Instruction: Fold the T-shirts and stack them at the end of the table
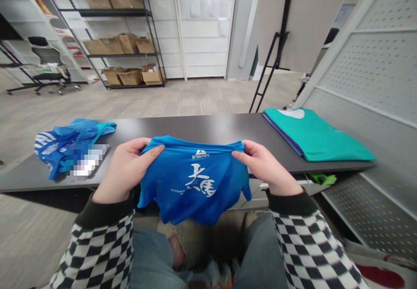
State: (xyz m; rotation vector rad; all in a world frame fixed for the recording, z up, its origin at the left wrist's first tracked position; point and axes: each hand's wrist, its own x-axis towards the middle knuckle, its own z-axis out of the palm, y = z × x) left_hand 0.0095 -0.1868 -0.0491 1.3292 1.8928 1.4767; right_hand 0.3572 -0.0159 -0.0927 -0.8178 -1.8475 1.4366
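A blue T-shirt [176, 176] with white printed characters and a small logo hangs between my hands over the front edge of the dark table [208, 126]. My left hand [132, 161] pinches its upper left part, thumb on top. On the other side, my right hand [260, 161] grips the upper right part the same way. The cloth is stretched taut along the top, and its lower part droops loosely below the table edge. The fingers behind the fabric are partly hidden.
A crumpled blue garment [74, 134] lies on the table's left, with a blurred-out flat item [86, 165] beside it. Folded teal and purple clothing [321, 134] is stacked at the right, near a perforated metal panel [384, 67]. Shelves with cardboard boxes [130, 76] stand behind.
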